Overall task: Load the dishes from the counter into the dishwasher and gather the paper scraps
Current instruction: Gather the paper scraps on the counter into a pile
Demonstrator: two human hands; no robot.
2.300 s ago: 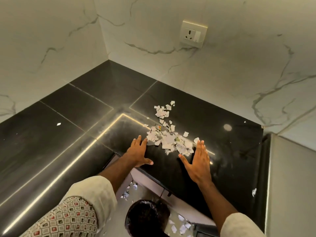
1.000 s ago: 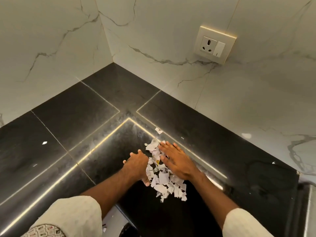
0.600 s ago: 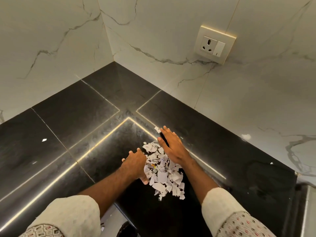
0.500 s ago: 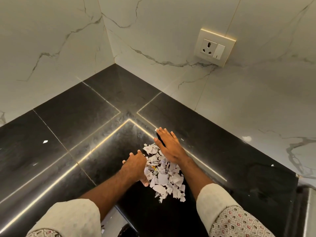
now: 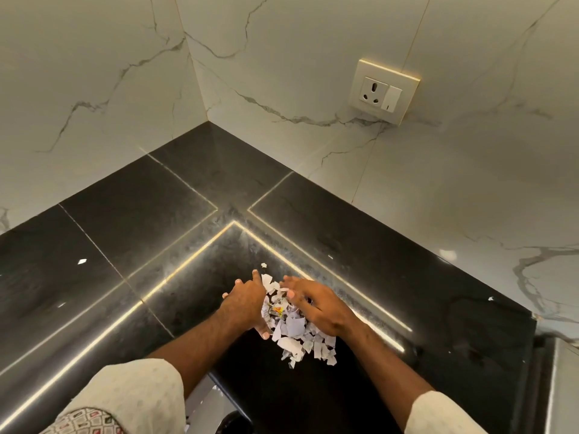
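The paper scraps point(image 5: 294, 332) lie heaped on the black desk point(image 5: 407, 292) near its front edge. The left hand point(image 5: 246, 303) and right hand point(image 5: 318, 305), fingers loosely extended and grasping nothing, press against the heap's two sides; a stray scrap point(image 5: 263, 265) lies just beyond

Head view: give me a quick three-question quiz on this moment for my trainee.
1. True or false: the left hand and right hand flank the paper scraps, one on each side.
2. What is mounted on the marble wall? A) tap B) socket with switch C) towel hook
3. How many dishes show on the black counter?
Key: 1 true; 2 B; 3 zero.
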